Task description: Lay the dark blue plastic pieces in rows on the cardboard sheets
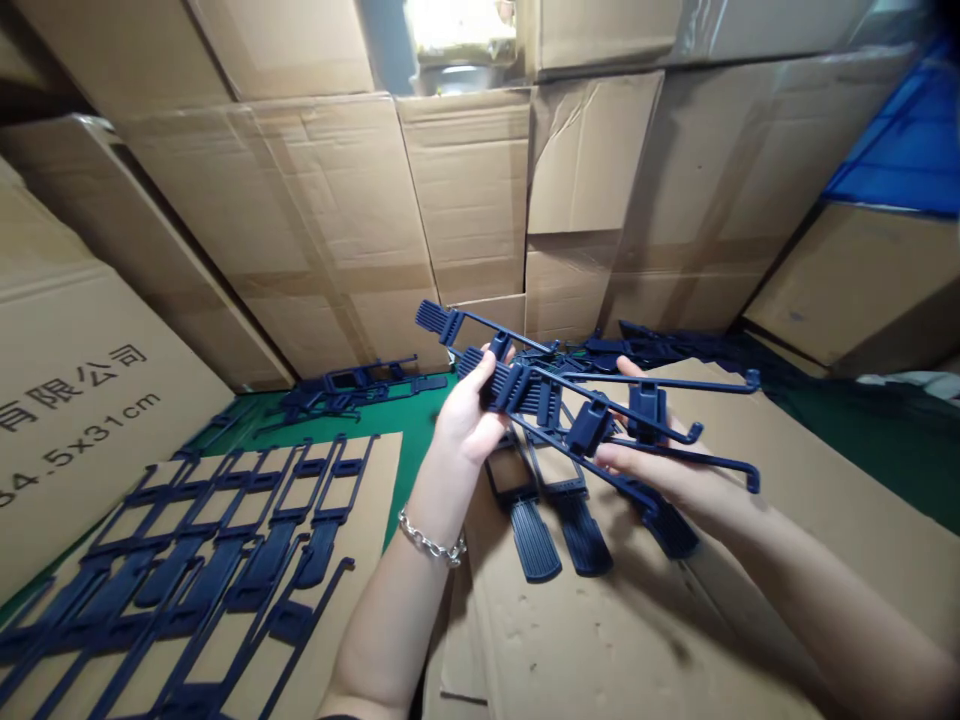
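Looks like a two-handed holding step: left hand (472, 412) closed on ribbed ends of several blue plastic parts (590, 428) mid-frame, right hand (667, 467) part-curled round their bars, some fingertips hidden. Moving them probably needs both grips, there's room over the cardboard (585, 660) lower right, boxes (465, 190) wall off the top

Part of your right hand (671, 482) is hidden behind the plastic frames (589, 430). On your left, the view's edge cuts off the printed carton (67, 335).
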Available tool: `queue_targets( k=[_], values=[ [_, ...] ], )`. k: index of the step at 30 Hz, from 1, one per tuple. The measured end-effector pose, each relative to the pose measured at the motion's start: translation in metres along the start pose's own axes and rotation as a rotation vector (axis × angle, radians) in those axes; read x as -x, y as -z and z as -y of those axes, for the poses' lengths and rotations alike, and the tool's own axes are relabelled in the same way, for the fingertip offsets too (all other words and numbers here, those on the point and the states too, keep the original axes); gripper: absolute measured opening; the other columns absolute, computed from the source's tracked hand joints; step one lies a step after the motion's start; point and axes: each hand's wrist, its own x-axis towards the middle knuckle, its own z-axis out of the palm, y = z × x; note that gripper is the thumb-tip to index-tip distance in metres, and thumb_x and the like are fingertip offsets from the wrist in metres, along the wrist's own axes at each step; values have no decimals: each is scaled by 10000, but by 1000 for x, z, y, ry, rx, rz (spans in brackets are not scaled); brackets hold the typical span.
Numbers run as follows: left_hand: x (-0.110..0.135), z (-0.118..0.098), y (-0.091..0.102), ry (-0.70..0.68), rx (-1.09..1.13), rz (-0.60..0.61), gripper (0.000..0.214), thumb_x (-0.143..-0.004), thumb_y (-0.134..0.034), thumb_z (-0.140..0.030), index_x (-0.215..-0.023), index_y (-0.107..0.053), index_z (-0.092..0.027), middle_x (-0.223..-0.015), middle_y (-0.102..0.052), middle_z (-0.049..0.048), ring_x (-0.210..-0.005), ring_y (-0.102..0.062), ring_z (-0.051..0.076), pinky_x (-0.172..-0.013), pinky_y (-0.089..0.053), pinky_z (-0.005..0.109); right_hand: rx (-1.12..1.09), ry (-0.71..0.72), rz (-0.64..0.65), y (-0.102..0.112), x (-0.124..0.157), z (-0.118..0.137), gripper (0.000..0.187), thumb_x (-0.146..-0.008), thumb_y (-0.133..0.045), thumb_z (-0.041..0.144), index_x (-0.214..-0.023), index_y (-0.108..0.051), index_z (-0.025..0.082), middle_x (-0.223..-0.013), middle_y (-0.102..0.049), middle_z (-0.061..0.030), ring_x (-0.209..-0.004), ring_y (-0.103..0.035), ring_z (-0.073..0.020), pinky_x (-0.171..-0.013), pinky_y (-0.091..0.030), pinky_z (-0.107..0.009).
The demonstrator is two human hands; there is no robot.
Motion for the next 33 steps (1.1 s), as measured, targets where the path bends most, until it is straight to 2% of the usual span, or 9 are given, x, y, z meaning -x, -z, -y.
queue_targets(
  k=[3, 7, 12, 16, 21, 25, 28, 30, 33],
  values=[
    [5, 0, -2, 67, -18, 60, 223, -784, -497, -215, -993, -571, -224, -849, -641, -29, -692, -604, 44, -683, -536, 151, -2, 135, 12, 5, 3, 3, 819, -766, -651, 354, -1398, -131, 334, -1199, -464, -35, -882, -557, -136, -878, -474, -328],
    [8, 5, -3, 129, -64, 137, 183, -780, -503, -234, -941, -586, -211, -897, -637, -33, -686, -614, 58, -613, -537, 148, -198, 133, -31, 8, 9, 4, 684, -726, -678, 268, -1268, -267, 336, -1190, -444, -61, -674, -564, -100, -605, -542, -260],
    [4, 7, -2, 81, -85, 77, 314, -792, -483, -252, -1103, -519, -230, -981, -632, -2, -823, -631, 94, -690, -553, 167, -239, 113, -109, 13, 26, 9, 568, -698, -708, 236, -1160, -391, 334, -1241, -435, -59, -952, -564, -203, -734, -543, -304],
    [2, -3, 0, 27, -90, 58, 346, -817, -440, -277, -1155, -487, -219, -1093, -599, -4, -850, -624, 76, -668, -551, 158, -283, 152, -235, 25, 35, 16, 578, -664, -707, 206, -1147, -406, 309, -1207, -469, -71, -984, -555, -230, -804, -524, -344],
    [3, -19, 3, -84, -82, 20, 352, -827, -420, -281, -1171, -474, -229, -1051, -615, -30, -826, -618, 49, -644, -546, 146, -394, 329, -350, 56, 26, 7, 489, -615, -753, 274, -1036, -505, 258, -1204, -482, -92, -1051, -519, -265, -840, -495, -411],
    [3, -30, 8, -145, -70, -28, 358, -825, -430, -269, -1178, -472, -224, -952, -639, -36, -764, -611, 29, -636, -536, 129, -384, 370, -461, 86, 13, -1, 366, -742, -667, 311, -1085, -559, 243, -1090, -525, -96, -1052, -514, -267, -876, -448, -466],
    [2, -36, 13, -180, -62, -27, 335, -826, -432, -267, -1149, -496, -211, -900, -645, -38, -727, -603, 14, -632, -530, 115, -94, 270, -571, 108, -3, -9, 349, -744, -646, 353, -1053, -576, 205, -922, -562, -77, -777, -587, -212, -717, -495, -394],
    [1, -38, 15, -192, -52, -32, 332, -826, -431, -261, -1149, -494, -212, -905, -643, -41, -721, -600, 10, -630, -529, 111, 319, 37, -584, 122, -16, -22, 351, -727, -631, 455, -942, -587, 182, -834, -581, -63, -666, -568, -190, -618, -468, -331],
    [-1, -38, 15, -188, -54, -35, 333, -822, -438, -251, -1149, -490, -210, -916, -641, -37, -722, -603, 19, -608, -532, 119, 904, -345, -446, 133, -32, -55, 466, -753, -559, 555, -971, -618, 147, -919, -598, -114, -810, -566, -261, -676, -439, -334]
  ],
)
